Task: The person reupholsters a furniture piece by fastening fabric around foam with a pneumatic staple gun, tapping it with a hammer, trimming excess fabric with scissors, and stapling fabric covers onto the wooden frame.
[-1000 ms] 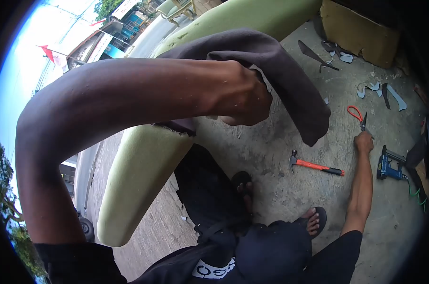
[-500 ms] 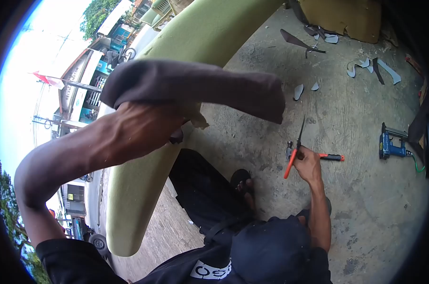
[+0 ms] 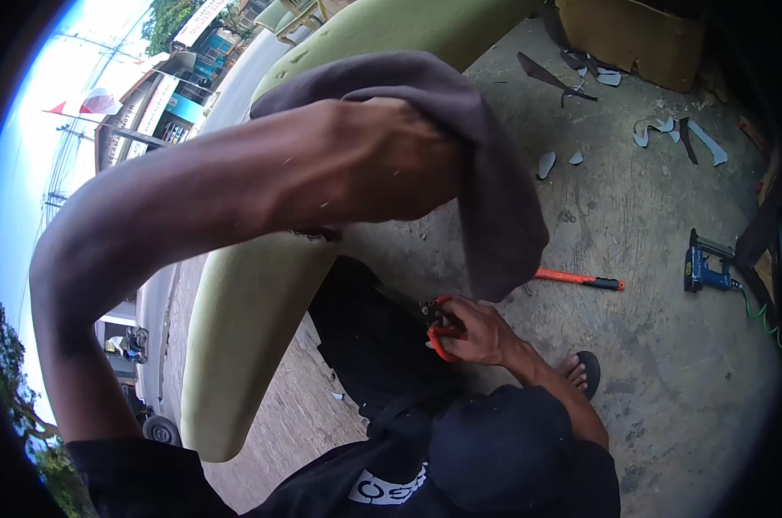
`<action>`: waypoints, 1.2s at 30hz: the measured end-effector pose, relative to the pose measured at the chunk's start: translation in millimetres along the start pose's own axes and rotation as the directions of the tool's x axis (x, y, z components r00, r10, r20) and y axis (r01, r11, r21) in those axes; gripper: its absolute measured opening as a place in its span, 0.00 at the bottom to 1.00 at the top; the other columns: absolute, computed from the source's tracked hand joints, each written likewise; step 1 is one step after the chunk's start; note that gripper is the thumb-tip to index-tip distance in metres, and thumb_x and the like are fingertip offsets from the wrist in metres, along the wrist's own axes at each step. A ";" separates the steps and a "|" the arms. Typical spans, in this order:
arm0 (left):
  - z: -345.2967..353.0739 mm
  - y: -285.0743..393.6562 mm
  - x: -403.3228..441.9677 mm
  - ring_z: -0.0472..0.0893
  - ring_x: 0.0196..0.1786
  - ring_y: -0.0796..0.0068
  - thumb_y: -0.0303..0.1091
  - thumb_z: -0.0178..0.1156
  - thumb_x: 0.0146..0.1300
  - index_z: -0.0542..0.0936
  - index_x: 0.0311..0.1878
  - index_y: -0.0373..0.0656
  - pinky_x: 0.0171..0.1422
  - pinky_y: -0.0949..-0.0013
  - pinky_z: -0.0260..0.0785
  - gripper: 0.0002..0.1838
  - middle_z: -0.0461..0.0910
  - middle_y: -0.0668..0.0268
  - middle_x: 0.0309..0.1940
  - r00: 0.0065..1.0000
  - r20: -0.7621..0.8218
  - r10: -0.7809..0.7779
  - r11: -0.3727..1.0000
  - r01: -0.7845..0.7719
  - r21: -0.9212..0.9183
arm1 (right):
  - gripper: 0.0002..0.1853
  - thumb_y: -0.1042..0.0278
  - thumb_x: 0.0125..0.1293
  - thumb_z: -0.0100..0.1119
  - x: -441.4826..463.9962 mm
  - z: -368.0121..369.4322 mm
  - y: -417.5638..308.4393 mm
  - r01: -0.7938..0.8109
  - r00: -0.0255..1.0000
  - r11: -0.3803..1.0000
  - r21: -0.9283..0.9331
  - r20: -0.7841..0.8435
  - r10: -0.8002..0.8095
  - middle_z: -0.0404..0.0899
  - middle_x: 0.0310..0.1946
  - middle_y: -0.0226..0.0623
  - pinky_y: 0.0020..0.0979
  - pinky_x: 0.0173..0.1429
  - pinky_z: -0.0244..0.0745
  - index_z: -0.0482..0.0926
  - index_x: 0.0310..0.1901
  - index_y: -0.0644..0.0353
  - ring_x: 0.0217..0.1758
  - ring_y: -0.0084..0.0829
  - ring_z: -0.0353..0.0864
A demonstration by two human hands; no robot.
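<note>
My left hand point(image 3: 399, 160) is raised in front of me over a long, light-green padded furniture piece point(image 3: 244, 337). It grips a strip of dark grey-brown fabric point(image 3: 507, 207), which loops over the hand and hangs down to the right; the fingertips are hidden. Lower down, near my dark trouser leg, my right hand point(image 3: 481, 332) is closed around scissors with orange-red handles point(image 3: 443, 345). Their blades are hard to make out from this angle. The loose end of the fabric hangs just above the right hand.
A hammer with an orange and black handle point(image 3: 581, 279) lies on the concrete floor, its head covered by fabric. Farther right sits a blue staple gun point(image 3: 709, 266) with a green hose. Fabric scraps point(image 3: 706, 142) and a brown cardboard piece point(image 3: 633, 43) lie beyond. A street runs at left.
My left hand has moved right and slightly up with the fabric, whose end now droops lower. My right hand has swung left with the scissors, away from the hammer toward my leg.
</note>
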State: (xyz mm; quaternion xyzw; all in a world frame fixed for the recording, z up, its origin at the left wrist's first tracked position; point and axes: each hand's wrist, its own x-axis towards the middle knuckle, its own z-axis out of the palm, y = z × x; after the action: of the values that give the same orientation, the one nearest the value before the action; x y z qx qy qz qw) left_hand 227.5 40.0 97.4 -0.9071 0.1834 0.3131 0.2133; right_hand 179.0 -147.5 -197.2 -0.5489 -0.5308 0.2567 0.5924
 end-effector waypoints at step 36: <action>-60.0 14.0 -14.0 0.88 0.40 0.58 0.24 0.65 0.50 0.88 0.33 0.37 0.47 0.61 0.81 0.07 0.86 0.52 0.29 0.997 0.003 -0.078 0.994 0.078 0.078 | 0.29 0.49 0.53 0.78 119.8 13.1 14.7 0.133 0.746 0.804 -0.579 -0.475 -0.466 0.76 0.31 0.43 0.39 0.36 0.76 0.77 0.43 0.65 0.32 0.43 0.79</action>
State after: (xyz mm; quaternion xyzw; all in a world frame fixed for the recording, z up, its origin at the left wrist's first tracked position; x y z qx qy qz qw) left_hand 240.1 0.9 145.5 -0.9037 0.1592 0.2997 0.2612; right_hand 207.7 -32.4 -171.4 -0.6408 -0.4490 -0.1819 0.5956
